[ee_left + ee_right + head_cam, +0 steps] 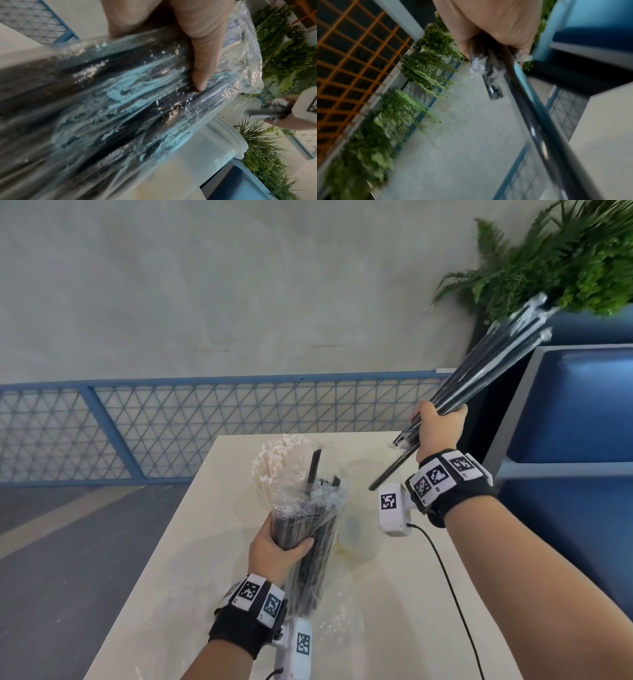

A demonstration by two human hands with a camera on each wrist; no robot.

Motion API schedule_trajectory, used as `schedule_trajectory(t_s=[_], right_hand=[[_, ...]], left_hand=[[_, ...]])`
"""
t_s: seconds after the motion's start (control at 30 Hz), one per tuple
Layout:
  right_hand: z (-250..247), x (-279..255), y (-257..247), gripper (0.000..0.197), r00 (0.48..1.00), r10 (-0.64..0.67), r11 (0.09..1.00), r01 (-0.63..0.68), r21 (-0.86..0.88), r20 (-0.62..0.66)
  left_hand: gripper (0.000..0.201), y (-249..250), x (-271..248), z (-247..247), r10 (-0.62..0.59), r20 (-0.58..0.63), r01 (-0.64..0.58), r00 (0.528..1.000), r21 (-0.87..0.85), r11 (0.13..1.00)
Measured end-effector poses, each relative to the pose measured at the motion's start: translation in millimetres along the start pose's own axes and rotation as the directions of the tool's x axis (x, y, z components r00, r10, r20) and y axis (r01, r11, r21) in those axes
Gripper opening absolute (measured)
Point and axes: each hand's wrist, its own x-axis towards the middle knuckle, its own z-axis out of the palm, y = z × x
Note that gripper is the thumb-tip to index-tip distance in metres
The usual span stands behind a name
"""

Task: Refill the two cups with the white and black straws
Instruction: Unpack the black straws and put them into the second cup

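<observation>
My left hand [286, 544] grips a clear plastic bag of black straws [310, 546], standing tilted on the white table [411, 594]. In the left wrist view the thumb [200, 70] presses into the bag of black straws [120, 105]. Behind the bag stands a bunch of white straws [279, 462]; what holds it is hidden. A translucent cup [358, 534] sits just right of the bag. My right hand [440, 424] is raised over the table's far right corner. It grips a handful of wrapped black straws [493, 361] that point up and to the right. One black straw [539, 128] hangs lower than the others.
A blue mesh railing [205, 422] runs behind the table. Blue cushioned seating [575, 422] and a fern planter [548, 261] stand at the right. Loose clear wrap [337, 621] lies on the table near my left wrist. A black cable [455, 604] crosses the table's right side.
</observation>
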Motion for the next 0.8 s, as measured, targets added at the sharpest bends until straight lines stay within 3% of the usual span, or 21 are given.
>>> schedule_trajectory(t_s=[0.1, 0.2, 0.3, 0.5, 0.63, 0.73, 0.8], right_hand=[[0.5, 2.0, 1.2, 0.029, 0.988, -0.124, 0.982, 0.135, -0.135, 0.086], [3.4, -8.0, 16.3, 0.041, 0.96, -0.127, 0.955, 0.186, -0.233, 0.249], [3.9, -21.4, 39.5, 0.038, 0.93, -0.106, 0.945, 0.204, -0.255, 0.351], [-11.3, -31.8, 84.6, 0.041, 0.918, 0.032, 0.938, 0.108, -0.328, 0.394], [-16.6, -30.4, 96.8, 0.028, 0.907, 0.08, 0.944, 0.064, -0.324, 0.412], [-16.0, -33.4, 91.2, 0.04, 0.897, 0.03, 0.936, 0.13, -0.327, 0.442], [-14.5, -38.2, 83.0, 0.055, 0.895, -0.07, 0.893, 0.254, -0.373, 0.441]], left_hand=[[0.062, 0.7, 0.4, 0.5, -0.012, -0.001, 0.012, 1.0, -0.008, 1.0], [0.063, 2.4, 0.4, 2.1, -0.01, 0.003, 0.01, 1.0, -0.023, 1.0], [0.063, 2.5, 0.4, 4.4, -0.004, 0.007, 0.004, 1.0, -0.038, 0.999], [0.066, -0.6, -1.1, 3.9, -0.013, 0.028, 0.015, 1.0, -0.059, 0.998], [0.064, -0.2, -3.3, 3.6, -0.015, 0.037, 0.017, 0.999, -0.079, 0.997], [0.063, 0.8, -4.8, 3.7, -0.011, 0.038, 0.014, 0.999, -0.089, 0.996], [0.064, 0.3, -5.5, 4.4, -0.015, 0.042, 0.019, 0.999, -0.107, 0.994]])
